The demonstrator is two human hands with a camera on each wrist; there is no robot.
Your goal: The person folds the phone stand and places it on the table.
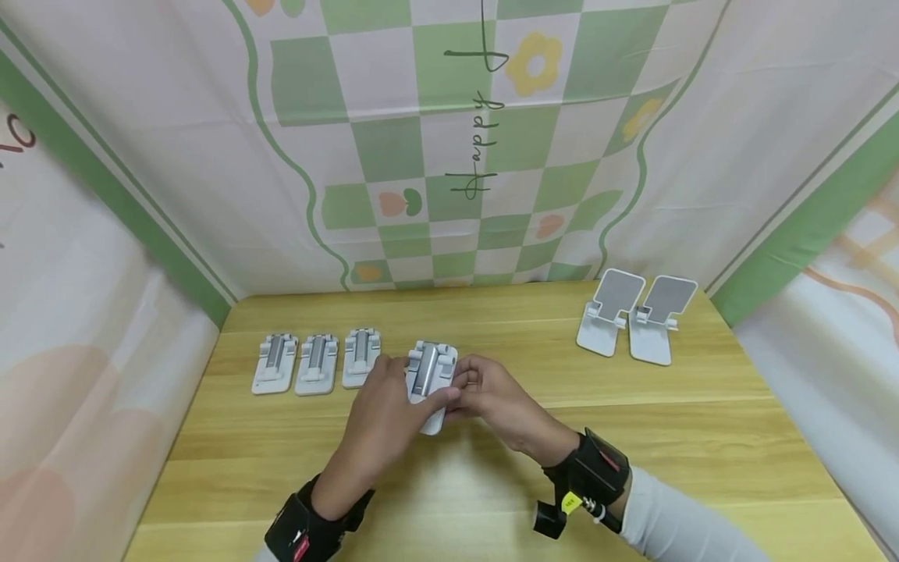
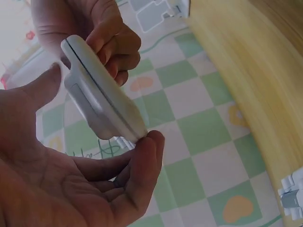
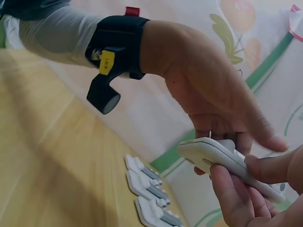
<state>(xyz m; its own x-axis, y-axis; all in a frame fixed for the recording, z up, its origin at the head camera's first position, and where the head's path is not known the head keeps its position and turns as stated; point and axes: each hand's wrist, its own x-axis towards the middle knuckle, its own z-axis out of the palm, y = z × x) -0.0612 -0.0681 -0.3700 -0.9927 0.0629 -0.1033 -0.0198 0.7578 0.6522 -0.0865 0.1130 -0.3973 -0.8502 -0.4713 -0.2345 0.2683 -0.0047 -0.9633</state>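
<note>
A folded white phone stand (image 1: 428, 371) with a grey strip down its middle is held above the table, between both hands. My left hand (image 1: 379, 410) holds it from the left, its thumb over the lower part. From the other side my right hand (image 1: 499, 402) grips the right edge with curled fingers. In the right wrist view, the right thumb and fingers pinch the phone stand (image 3: 213, 153), with the left hand (image 3: 208, 85) behind it. The left wrist view shows the phone stand (image 2: 102, 90) edge-on, left fingertips at one end.
Three more folded phone stands, a left one (image 1: 275, 363), a middle one (image 1: 318, 364) and a right one (image 1: 361, 357), lie left of my hands. Two unfolded stands (image 1: 620, 293) (image 1: 670, 298) stand at the back right of the wooden table (image 1: 492, 499). A patterned cloth (image 1: 456, 148) hangs behind.
</note>
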